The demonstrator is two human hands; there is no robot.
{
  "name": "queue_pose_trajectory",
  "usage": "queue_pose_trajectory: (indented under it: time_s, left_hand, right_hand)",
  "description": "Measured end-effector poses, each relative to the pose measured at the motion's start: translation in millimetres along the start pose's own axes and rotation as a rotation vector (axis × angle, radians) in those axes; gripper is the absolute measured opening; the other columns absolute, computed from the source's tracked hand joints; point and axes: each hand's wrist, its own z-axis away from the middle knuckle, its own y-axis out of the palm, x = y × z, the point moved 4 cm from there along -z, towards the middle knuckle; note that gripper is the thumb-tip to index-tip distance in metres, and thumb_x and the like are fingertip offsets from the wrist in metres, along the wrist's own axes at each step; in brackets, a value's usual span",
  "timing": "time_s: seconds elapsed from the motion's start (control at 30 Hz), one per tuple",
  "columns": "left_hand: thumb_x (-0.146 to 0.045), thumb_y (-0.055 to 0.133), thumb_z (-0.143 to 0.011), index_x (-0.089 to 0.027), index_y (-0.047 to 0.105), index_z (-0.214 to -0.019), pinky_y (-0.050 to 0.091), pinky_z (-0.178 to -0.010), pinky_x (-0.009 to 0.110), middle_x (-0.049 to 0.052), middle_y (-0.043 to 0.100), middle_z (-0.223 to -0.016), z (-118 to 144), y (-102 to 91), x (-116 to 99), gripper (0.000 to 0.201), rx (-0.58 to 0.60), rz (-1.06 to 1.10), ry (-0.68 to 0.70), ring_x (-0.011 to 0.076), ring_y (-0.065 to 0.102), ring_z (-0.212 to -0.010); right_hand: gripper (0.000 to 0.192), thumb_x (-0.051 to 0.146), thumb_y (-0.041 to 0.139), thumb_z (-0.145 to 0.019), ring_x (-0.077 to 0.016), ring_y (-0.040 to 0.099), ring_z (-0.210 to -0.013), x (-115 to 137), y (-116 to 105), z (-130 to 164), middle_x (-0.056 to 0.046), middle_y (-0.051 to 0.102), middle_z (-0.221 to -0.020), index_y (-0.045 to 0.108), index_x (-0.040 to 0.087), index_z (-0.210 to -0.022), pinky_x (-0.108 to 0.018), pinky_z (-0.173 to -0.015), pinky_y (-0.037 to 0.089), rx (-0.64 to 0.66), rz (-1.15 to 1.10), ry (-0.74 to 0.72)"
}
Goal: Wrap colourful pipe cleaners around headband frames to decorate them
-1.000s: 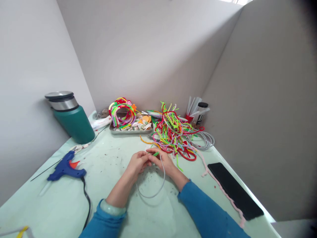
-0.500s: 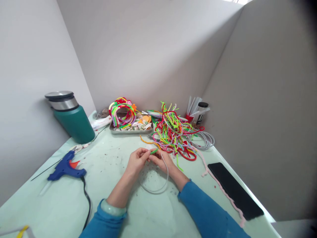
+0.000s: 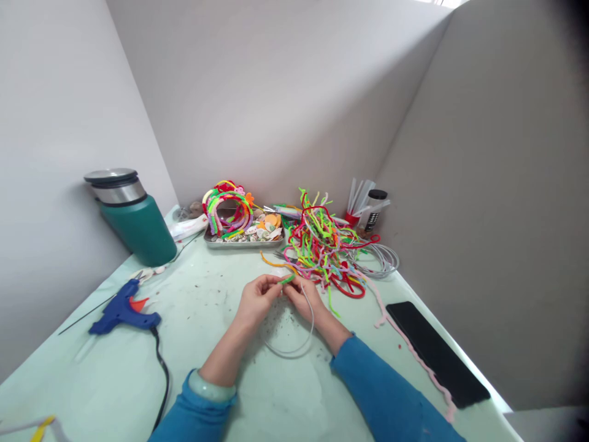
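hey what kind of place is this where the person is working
Probably a small craft workstation, walled in by plain partitions. A pile of colourful pipe cleaners, a blue glue gun and a tray of finished decorated headbands sit on the table, while both hands work a thin band.

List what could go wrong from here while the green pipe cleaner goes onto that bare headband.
1. The left hand and right hand pinch only the tip of the grey headband; its free arc may spring loose.
2. The short green pipe cleaner could slip and unwind.
3. The glue gun cord runs close by the left sleeve, which might snag it.
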Motion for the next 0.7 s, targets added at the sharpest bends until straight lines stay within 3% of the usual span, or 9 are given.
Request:
queue_pose_trajectory:
  time_s: [0.17, 0.37, 0.7]
  left_hand:
    - [-0.035, 0.065, -0.063, -0.012, 0.063, -0.077, 0.041, -0.056, 0.022, 0.001, 0.061, -0.061, -3.0, -5.1, 2.2, 0.026, -0.056, -0.095, 0.07, 0.0114, 0.054, -0.057]
    - [-0.035, 0.062, -0.066, -0.013, 0.065, -0.074, 0.042, -0.06, 0.023, 0.001, 0.063, -0.062, -1.8, -9.1, -0.6, 0.024, -0.09, -0.201, 0.12, 0.0125, 0.055, -0.059]
    - [-0.035, 0.06, -0.067, -0.014, 0.066, -0.072, 0.042, -0.061, 0.023, 0.002, 0.065, -0.064, -0.1, -10.9, -4.4, 0.023, -0.12, -0.21, 0.13, 0.0134, 0.057, -0.061]
  right_hand:
    - [0.018, 0.027, 0.053, -0.077, -0.0089, 0.04, -0.052, -0.9, 0.0, -1.0, 0.003, 0.049, -0.057, 0.06, 0.014, -0.067, -0.019, -0.048, 0.031, -0.029, 0.022, 0.009]
    - [0.02, 0.032, 0.056, -0.078, -0.0111, 0.047, -0.058, 3.0, -0.2, -1.0, 0.001, 0.056, -0.063, 0.063, 0.014, -0.072, -0.021, -0.053, 0.036, -0.037, 0.045, -0.026]
    - [0.015, 0.029, 0.06, -0.078, -0.0129, 0.05, -0.066, 17.2, -4.8, 1.3, -0.002, 0.054, -0.07, 0.065, 0.017, -0.071, -0.023, -0.057, 0.038, -0.102, 0.19, -0.21]
